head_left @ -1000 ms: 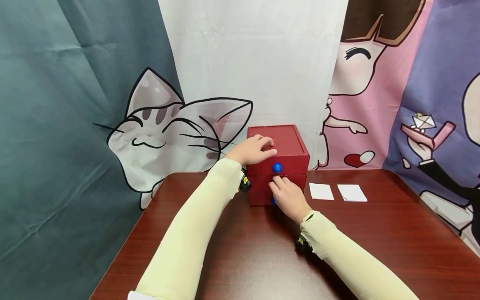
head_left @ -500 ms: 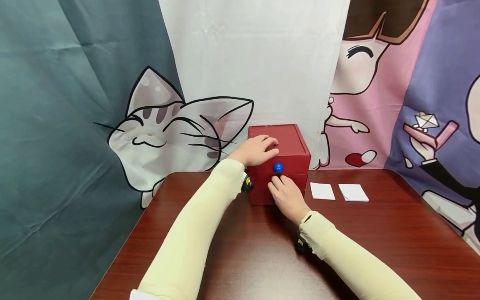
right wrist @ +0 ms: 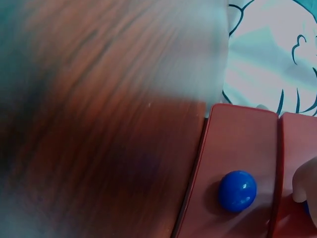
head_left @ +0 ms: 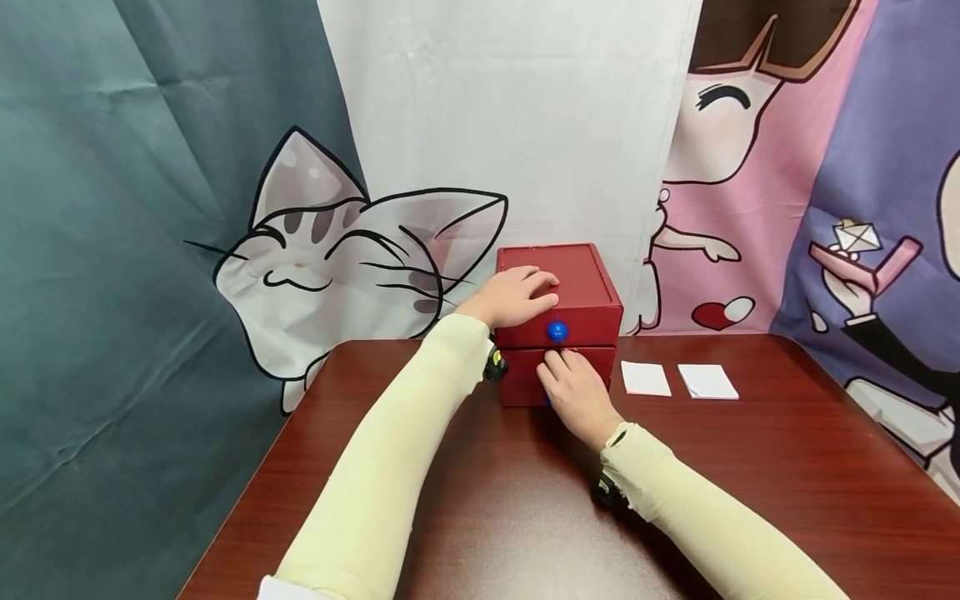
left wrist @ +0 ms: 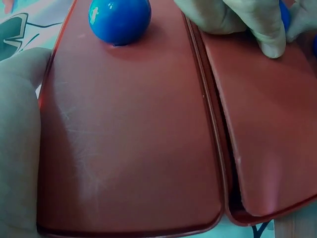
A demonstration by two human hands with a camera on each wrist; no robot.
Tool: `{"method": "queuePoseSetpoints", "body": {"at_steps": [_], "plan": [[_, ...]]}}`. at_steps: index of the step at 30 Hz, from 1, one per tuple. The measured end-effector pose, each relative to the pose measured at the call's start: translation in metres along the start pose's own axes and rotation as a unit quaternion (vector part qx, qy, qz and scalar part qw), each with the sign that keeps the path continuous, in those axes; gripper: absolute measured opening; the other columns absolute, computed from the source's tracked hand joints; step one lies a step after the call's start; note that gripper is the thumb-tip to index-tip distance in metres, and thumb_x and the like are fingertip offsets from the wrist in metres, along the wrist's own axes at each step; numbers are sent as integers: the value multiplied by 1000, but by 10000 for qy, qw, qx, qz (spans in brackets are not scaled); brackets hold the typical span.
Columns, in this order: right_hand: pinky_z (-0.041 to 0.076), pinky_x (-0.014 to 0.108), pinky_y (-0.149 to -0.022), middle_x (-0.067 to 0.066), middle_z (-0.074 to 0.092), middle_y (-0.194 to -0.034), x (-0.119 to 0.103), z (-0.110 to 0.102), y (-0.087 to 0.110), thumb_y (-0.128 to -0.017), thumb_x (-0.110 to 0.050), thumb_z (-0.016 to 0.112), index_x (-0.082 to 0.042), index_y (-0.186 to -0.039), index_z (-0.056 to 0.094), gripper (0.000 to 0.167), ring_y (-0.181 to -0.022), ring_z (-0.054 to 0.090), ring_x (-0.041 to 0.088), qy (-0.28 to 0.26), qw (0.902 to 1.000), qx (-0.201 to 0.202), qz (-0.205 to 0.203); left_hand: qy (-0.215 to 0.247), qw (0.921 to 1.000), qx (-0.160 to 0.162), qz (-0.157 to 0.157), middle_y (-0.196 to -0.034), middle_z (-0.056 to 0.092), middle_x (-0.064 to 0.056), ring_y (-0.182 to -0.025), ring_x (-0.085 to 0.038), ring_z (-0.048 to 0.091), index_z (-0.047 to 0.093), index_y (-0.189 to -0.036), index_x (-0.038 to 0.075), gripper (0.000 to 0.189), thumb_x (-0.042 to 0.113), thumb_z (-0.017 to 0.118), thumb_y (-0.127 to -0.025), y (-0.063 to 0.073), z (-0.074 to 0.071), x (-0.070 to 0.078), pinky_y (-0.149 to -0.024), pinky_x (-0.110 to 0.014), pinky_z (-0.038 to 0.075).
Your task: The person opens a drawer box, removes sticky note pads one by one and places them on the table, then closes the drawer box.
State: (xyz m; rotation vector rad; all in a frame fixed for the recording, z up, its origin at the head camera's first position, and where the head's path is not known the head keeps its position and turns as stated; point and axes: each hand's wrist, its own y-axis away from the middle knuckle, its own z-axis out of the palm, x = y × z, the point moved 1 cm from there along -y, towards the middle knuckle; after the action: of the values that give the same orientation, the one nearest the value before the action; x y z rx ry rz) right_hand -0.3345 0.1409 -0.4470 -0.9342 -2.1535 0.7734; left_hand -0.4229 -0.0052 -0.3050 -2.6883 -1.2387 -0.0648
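Three drawers are making up the red cabinet point(head_left: 581, 279), which is standing on the brown table point(head_left: 517, 517) just past 12 o'clock from the person. The right hand point(head_left: 576, 398) is pinching the middle knob point(left wrist: 285, 15) (blue is showing between its fingers). The left hand point(head_left: 510, 296) is resting on the cabinet top around 8 o'clock, fingers loosely apart and gripping nothing.

Handling, my read: the cabinet is looking stiff, smooth and fairly light, so probably prone to sliding or tipping without a steadying palm up top. The knob is looking hard, round and glossy, so a bit slippery; best grip is thumb and fingertips behind its widest part. Nothing is looking fragile (the top drawer front point(left wrist: 133, 139) is just carrying faint scratches).

Containers: the top knob point(head_left: 557, 332) is sitting uncovered, with the right hand at its 5 o'clock. The bottom drawer front point(right wrist: 242, 139) is showing its bottom knob point(right wrist: 237, 191) untouched. The middle drawer front point(left wrist: 257, 129) is showing a dark gap along its upper edge (can't tell if it's sitting proud). No interior is showing, so contents: unknown. An inner paper square point(head_left: 646, 378) and an outer paper square point(head_left: 708, 382) are lying outside, between 1 and 2 o'clock from the person.
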Motion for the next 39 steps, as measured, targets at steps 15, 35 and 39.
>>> {"method": "queuePoseSetpoints", "body": {"at_steps": [15,35,39], "plan": [[48,44,-74,15,52,-89,-16,-20,8,-104,0,26,2,-83,54,34,-79,50,33,-166,9998,-42,38,78,10000,-11,9,-157,40,-4,-148,-21,31,51,-146,28,48,50,41,-105,-1,0,-1,-121,-41,24],[49,44,-75,15,52,-88,-30,-43,16,-102,1,38,0,-85,54,23,-79,51,32,-284,9994,-174,-24,87,10000,-1,-21,-157,41,-3,-147,-21,33,51,-146,28,48,50,42,-105,1,1,0,-121,-41,25],[49,43,-74,15,52,-88,-33,-48,18,-106,-2,25,0,-85,54,36,-78,51,32,-270,9995,-175,-45,101,9999,17,-63,-157,41,-3,-147,-21,33,51,-146,29,48,50,42,-105,1,1,0,-121,-41,25]]}}
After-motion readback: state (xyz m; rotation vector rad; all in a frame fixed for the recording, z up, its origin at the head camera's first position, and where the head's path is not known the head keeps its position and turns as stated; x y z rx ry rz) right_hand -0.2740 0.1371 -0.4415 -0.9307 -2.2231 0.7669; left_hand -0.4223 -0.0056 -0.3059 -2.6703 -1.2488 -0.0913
